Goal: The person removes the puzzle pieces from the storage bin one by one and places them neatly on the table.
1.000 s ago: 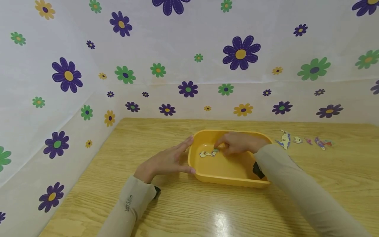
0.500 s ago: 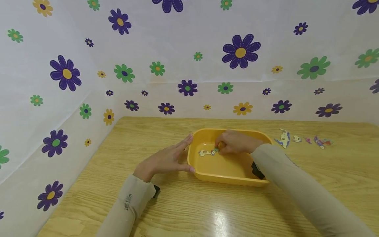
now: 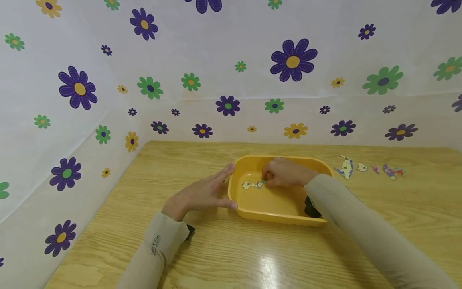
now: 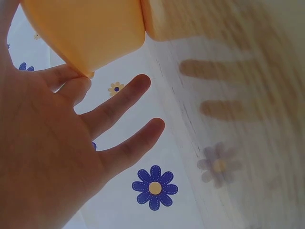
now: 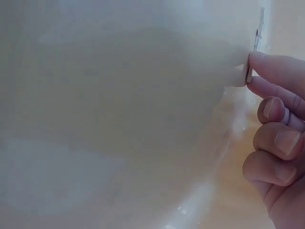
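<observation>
In the head view a yellow plastic tub [image 3: 278, 218] stands on the table. Spread along its left end, my left hand [image 3: 200, 194] touches the wall, thumb by the near corner and fingertips at the far one. Two straight fingers stand off the tub in the left wrist view. My right hand [image 3: 286, 172] reaches inside. Between thumb and forefinger it pinches a small flat cut-out piece [image 5: 249, 71], with the other fingers curled. Left of that hand, on the tub floor, lies a pale irregular cut-out [image 3: 247, 185] in line with the pinched piece.
Beyond the tub's right end, several flat cut-outs lie in a row on the wooden table [image 3: 173, 160]: a large cream and blue one [image 3: 347, 167], a small cream one [image 3: 362, 167] and a purple one [image 3: 389, 171]. A flower-printed sheet [image 3: 202, 52] rises behind the table.
My right hand's pointing forefinger has drawn in, and the hand now pinches the greenish piece at the right end of the line. The left hand keeps its place on the tub.
</observation>
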The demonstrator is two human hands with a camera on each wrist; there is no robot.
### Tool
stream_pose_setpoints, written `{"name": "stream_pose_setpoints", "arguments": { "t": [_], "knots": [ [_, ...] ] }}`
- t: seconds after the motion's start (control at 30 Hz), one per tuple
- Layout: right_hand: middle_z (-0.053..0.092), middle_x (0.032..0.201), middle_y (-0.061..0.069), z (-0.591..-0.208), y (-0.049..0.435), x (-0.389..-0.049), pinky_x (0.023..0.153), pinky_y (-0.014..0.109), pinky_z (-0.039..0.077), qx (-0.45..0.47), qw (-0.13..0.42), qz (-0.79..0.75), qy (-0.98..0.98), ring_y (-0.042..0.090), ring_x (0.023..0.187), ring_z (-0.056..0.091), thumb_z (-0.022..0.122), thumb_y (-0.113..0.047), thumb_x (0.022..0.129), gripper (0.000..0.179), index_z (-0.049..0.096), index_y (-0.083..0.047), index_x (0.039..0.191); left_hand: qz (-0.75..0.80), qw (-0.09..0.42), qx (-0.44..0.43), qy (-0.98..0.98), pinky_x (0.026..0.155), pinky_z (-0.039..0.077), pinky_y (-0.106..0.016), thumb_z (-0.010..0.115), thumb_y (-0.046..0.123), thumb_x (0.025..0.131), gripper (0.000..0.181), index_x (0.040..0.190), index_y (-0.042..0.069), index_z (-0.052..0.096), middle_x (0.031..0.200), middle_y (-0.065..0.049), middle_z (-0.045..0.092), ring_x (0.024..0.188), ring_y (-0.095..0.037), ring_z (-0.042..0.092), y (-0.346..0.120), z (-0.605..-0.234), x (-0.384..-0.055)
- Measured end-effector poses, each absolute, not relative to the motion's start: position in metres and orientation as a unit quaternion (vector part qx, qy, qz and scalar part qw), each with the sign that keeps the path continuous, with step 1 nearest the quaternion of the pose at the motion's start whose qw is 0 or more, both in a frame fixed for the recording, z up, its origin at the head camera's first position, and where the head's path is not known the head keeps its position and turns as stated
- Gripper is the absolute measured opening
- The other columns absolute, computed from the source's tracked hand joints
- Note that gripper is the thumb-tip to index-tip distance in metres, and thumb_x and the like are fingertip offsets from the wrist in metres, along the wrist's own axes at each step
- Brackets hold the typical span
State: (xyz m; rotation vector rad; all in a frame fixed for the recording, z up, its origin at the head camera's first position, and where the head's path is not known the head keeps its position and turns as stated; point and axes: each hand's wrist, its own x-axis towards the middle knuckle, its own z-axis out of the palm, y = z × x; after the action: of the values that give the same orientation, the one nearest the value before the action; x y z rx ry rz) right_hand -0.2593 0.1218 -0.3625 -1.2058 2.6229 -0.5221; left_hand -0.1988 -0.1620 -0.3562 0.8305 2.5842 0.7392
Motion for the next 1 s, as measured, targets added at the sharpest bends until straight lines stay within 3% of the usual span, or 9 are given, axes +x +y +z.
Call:
{"name": "stream_pose_setpoints", "arguments": {
  "t": [0.43,1.0],
  "knots": [
    [0.052,0.065,-0.003,-0.334,0.126,-0.257,0.058,0.028,0.039,-0.406,0.042,-0.214,0.888,0.01,0.061,0.043,0.076,-0.008,0.088,0.009,0.074,0.0,0.092,0.253,0.161,0.296,0.907,0.122,0.019,-0.045,0.072,0.065,0.084,0.113,0.165,0.02,0.006,0.17,0.001,0.001,0.153,-0.019,0.012,-0.163,-0.358,-0.2],
    [0.048,0.064,-0.002,-0.295,0.155,-0.25,0.06,0.03,0.033,-0.328,0.023,-0.204,0.922,0.016,0.064,0.043,0.078,-0.013,0.09,0.016,0.077,-0.003,0.101,0.253,0.159,0.296,0.907,0.121,0.02,-0.048,0.074,0.063,0.084,0.114,0.165,0.017,0.008,0.17,0.001,0.001,0.154,-0.021,0.012,-0.161,-0.355,-0.197]
  ]
}}
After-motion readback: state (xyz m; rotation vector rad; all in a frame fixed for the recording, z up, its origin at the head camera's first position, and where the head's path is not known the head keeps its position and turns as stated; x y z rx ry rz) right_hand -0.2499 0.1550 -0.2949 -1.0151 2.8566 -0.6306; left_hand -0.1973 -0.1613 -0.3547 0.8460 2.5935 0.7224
